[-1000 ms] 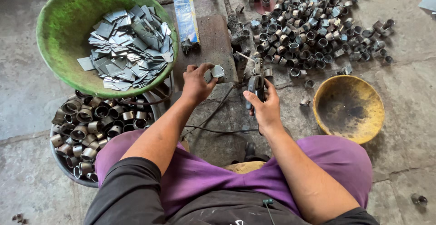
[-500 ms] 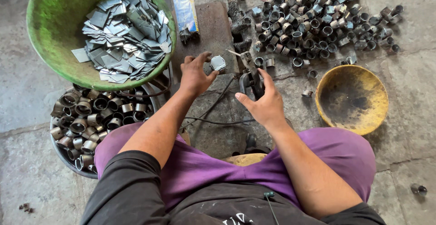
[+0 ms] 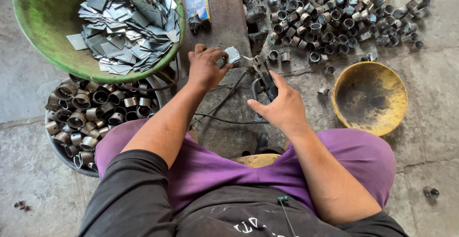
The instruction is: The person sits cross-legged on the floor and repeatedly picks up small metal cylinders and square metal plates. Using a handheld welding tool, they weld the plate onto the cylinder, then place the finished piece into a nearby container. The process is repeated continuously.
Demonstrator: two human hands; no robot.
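Nearest, the right hand (image 3: 283, 107) wraps closed around a dark tool handle (image 3: 264, 87) on the worn metal block (image 3: 224, 26). Just left of the handle, the left hand (image 3: 205, 67) pinches a small flat grey metal plate (image 3: 232, 55). Beyond the block lie scattered dull metal rings (image 3: 330, 17).

A worker wears a black shirt (image 3: 143, 194) with white print at the chest. Purple trousers (image 3: 210, 170) cover the legs; forearms are bare.
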